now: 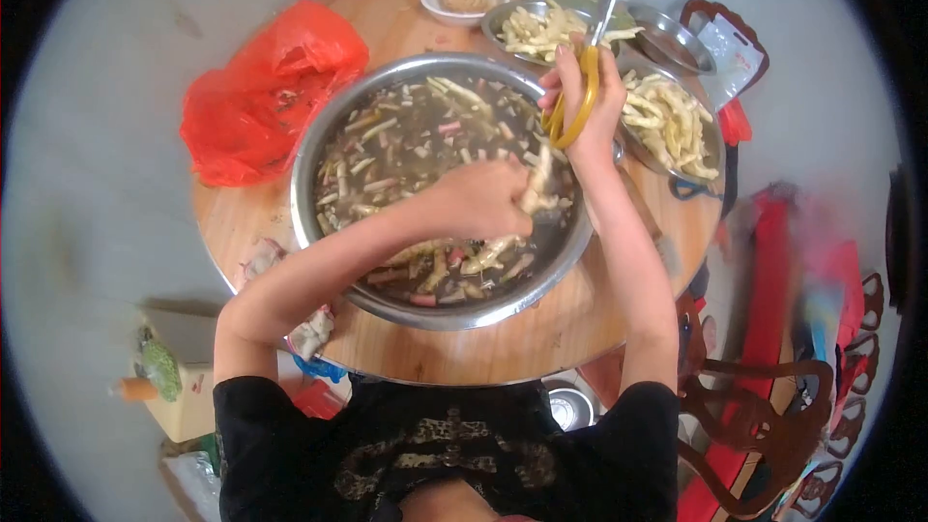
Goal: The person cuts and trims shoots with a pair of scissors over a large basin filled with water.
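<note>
Left hand: my fingers are curled tight round a pale chicken foot, over the basin.
Right hand: raised near the basin's right rim, fingers half curled on yellow-handled scissors; blades look together, pointing up and away from me.
Basin contents: murky liquid, chopped pieces, some more pale pieces near my left wrist.
Far bowl: chicken feet, beyond the basin.
Right bowl: more feet, heaped.
Red bag: crumpled on the wooden table, left of the basin.
</note>
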Demonstrator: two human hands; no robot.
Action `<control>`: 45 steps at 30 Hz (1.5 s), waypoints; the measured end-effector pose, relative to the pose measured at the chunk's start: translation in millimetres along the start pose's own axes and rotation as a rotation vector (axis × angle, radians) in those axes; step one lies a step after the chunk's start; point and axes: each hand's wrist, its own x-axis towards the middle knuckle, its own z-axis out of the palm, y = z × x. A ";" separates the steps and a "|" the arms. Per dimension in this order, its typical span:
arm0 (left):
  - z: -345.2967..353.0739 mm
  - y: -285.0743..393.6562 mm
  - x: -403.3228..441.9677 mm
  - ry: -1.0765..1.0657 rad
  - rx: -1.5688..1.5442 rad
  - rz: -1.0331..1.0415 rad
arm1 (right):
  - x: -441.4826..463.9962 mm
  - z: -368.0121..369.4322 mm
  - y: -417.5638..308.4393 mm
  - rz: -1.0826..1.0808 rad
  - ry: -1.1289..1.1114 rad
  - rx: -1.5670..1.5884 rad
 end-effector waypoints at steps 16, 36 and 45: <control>-66.1 -65.4 -30.1 0.278 -1.604 -0.048 | -17.4 -31.3 -67.6 0.458 -0.501 -0.328; -55.3 -21.6 -33.9 0.528 -1.365 -0.110 | -54.2 -47.0 -105.6 0.521 -0.738 -0.522; -48.5 -27.8 -29.1 0.513 -1.407 -0.070 | -67.6 -40.7 -94.5 0.576 -0.689 -0.437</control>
